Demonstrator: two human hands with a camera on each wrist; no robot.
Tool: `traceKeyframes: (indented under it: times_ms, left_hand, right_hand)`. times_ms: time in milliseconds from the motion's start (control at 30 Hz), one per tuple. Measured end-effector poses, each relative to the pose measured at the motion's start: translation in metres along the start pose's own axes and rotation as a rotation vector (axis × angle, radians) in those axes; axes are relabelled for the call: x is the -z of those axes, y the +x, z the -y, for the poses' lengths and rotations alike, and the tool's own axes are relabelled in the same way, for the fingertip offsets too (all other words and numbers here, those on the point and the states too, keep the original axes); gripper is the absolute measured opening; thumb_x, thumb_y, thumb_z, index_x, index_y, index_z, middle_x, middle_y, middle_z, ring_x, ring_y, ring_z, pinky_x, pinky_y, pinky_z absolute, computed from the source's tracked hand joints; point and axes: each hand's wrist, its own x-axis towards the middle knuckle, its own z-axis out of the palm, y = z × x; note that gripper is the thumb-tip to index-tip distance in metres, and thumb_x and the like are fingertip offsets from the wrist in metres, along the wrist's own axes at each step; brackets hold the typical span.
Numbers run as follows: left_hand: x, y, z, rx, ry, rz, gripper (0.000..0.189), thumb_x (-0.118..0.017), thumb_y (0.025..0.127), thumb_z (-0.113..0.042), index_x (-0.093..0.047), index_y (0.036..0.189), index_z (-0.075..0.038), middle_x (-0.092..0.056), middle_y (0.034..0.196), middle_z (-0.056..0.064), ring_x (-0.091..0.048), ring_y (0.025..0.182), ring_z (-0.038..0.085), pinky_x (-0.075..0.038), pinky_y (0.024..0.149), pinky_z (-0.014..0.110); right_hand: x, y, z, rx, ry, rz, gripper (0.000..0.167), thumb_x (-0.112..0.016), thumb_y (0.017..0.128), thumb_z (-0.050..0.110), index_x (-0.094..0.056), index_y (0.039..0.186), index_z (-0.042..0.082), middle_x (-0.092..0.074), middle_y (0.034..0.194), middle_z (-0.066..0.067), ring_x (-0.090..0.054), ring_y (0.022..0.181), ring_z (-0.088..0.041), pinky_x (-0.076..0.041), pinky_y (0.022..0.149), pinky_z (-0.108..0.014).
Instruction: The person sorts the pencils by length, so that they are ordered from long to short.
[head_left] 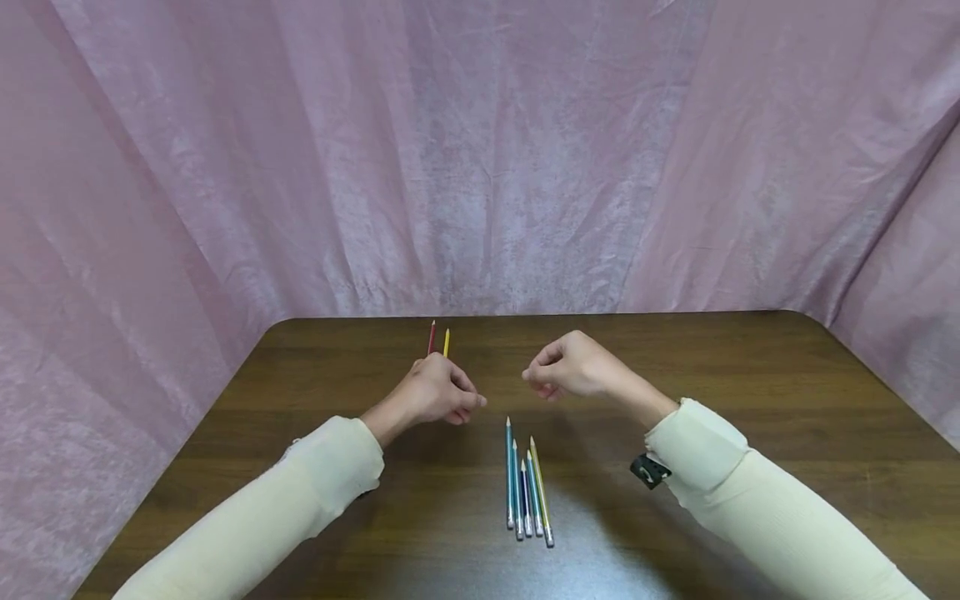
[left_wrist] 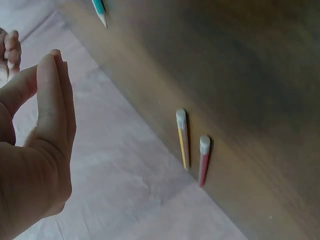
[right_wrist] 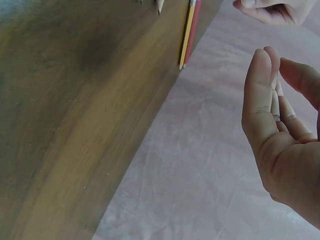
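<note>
1. A low brush of the left hand could push the red pencil or yellow pencil, far left, over the table's nearby far edge.
2. The right hand, like the left, has loosely bent fingers, thumb close to fingertips, nothing visible between; a careless touch might scatter the five pencils.
3. These fan near centre: mostly blue-green, one darker, one yellowish, points far, silvery ends near.
</note>
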Motion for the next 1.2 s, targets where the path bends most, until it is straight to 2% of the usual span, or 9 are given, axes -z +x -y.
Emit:
traceKeyframes:
  times_ms: [133,533,700,1200]
  left_hand:
    - [-0.007,-0.008,0.0,-0.007,-0.008,0.039,0.011,-0.081,0.084,-0.007,-0.076,0.08,0.002,-0.07,0.065,0.007,-0.069,0.059,0.014,-0.063,0.061,0.033]
    - [-0.031,-0.022,0.006,0.004,0.005,0.179,0.013,-0.08,0.083,-0.006,-0.073,0.074,0.0,-0.069,0.061,0.006,-0.068,0.054,0.014,-0.062,0.055,0.03]
    - [-0.038,-0.024,0.009,0.028,0.006,0.2,0.015,-0.081,0.082,-0.006,-0.072,0.071,-0.002,-0.069,0.061,0.007,-0.067,0.053,0.015,-0.061,0.053,0.029]
    - [-0.05,-0.026,0.015,0.022,0.016,0.223,0.017,-0.079,0.082,0.001,-0.07,0.068,-0.001,-0.067,0.057,0.008,-0.066,0.05,0.015,-0.06,0.05,0.028]
  right_hand:
    - [0.0,-0.01,-0.001,0.006,0.027,0.002,0.014,-0.065,0.093,0.006,-0.074,0.087,-0.003,-0.071,0.076,-0.006,-0.066,0.067,-0.013,-0.063,0.07,-0.041]
    - [-0.007,-0.037,-0.017,-0.001,0.059,0.014,0.012,-0.07,0.09,0.004,-0.072,0.09,-0.007,-0.066,0.07,-0.005,-0.065,0.065,-0.015,-0.063,0.066,-0.039]
    - [-0.01,-0.046,-0.019,0.026,0.031,0.017,0.013,-0.07,0.09,0.006,-0.072,0.09,-0.007,-0.066,0.069,-0.003,-0.065,0.065,-0.014,-0.063,0.065,-0.04]
    - [-0.019,-0.063,-0.024,0.042,0.047,0.054,0.015,-0.072,0.09,0.008,-0.072,0.092,-0.007,-0.068,0.072,-0.005,-0.066,0.065,-0.015,-0.063,0.064,-0.04]
